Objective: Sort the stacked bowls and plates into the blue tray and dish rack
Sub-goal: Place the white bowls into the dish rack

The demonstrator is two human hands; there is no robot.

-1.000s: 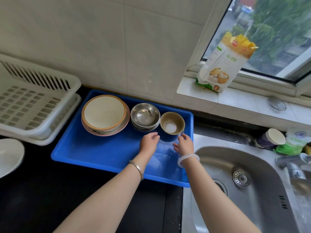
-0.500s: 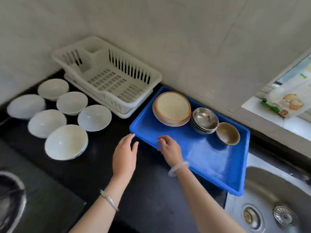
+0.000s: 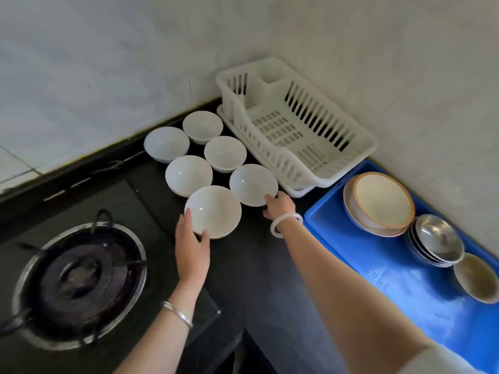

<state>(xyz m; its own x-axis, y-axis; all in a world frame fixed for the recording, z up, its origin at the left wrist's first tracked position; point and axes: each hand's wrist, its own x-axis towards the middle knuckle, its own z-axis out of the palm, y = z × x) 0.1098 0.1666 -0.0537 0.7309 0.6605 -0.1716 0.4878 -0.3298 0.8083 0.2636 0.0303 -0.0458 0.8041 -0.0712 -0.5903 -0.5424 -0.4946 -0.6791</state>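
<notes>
Left hand (image 3: 192, 242) grips the mouth-up near bowl (image 3: 216, 209); right hand (image 3: 279, 207) grips the next bowl (image 3: 252, 183).

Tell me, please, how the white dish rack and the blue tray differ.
The dish rack is white with tall slotted walls; the blue tray is solid with a low rim. The tray carries plates and bowls; the rack holds none. Both sit on the dark counter.

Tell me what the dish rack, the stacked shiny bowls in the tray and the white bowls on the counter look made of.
Dish rack: white moulded plastic, matt, with slotted walls and a grid floor. Stacked shiny bowls: metal, likely stainless steel, with mirror glints and thin rims. White bowls: glossy, slightly translucent, probably opal glass or glazed ceramic.
</notes>
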